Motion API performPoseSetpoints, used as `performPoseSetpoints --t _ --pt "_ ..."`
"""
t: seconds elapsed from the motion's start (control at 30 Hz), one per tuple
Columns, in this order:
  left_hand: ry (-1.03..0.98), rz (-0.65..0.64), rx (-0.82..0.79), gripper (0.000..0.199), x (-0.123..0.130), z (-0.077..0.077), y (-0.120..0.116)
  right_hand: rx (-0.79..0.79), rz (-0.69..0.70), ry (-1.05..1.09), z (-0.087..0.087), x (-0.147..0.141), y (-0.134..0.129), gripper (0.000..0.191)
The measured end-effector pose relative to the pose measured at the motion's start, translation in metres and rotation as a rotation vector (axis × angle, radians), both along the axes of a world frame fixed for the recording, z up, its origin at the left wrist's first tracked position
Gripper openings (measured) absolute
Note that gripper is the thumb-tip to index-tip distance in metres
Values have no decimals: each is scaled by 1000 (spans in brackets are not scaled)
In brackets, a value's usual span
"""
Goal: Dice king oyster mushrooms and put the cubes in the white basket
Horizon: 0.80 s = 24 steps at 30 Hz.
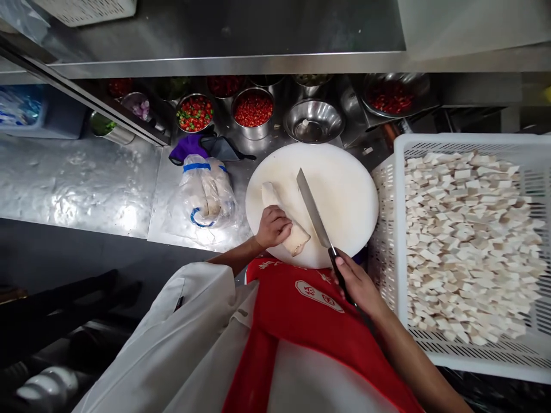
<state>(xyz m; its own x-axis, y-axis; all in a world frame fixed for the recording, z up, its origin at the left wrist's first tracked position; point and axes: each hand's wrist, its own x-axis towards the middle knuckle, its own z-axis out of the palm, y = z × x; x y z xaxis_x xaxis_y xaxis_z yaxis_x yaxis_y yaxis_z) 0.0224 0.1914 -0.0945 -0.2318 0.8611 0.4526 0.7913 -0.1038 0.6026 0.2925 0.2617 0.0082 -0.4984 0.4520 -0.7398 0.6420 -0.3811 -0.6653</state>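
Note:
A pale, long mushroom-like piece (297, 238) lies diagonally on the round white cutting board (344, 195). My left hand (274, 226) is closed over its middle, fingers curled on top. In my right hand (350, 275) is the black handle of a long knife (313, 209). The blade points away from me over the board, to the right of the pale piece and apart from it. Left of the board, a clear plastic bag (209, 192) with blue tape holds more pale pieces.
A white basket (400, 241) full of pale cut chunks (469, 246) stands at the right. Behind the board are metal bowls, one with chopped red peppers (253, 109) and one nearly bare (314, 120). A steel shelf edge (258, 64) runs above them. Purple cloth (189, 148) lies behind the bag.

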Motion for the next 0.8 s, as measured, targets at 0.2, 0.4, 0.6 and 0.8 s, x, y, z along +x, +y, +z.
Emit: performPoseSetpoints --t 0.2,0.4,0.6,0.8 --pt "-5 -8 23 14 0 3 10 51 108 -15 -7 0 12 75" --pt "12 39 -15 10 -2 -3 4 129 202 -55 16 11 11 70" --pt "24 47 47 5 -2 1 7 291 338 -4 51 11 5 62" --pt "16 61 67 9 -1 -2 7 222 394 -34 70 14 -3 60"
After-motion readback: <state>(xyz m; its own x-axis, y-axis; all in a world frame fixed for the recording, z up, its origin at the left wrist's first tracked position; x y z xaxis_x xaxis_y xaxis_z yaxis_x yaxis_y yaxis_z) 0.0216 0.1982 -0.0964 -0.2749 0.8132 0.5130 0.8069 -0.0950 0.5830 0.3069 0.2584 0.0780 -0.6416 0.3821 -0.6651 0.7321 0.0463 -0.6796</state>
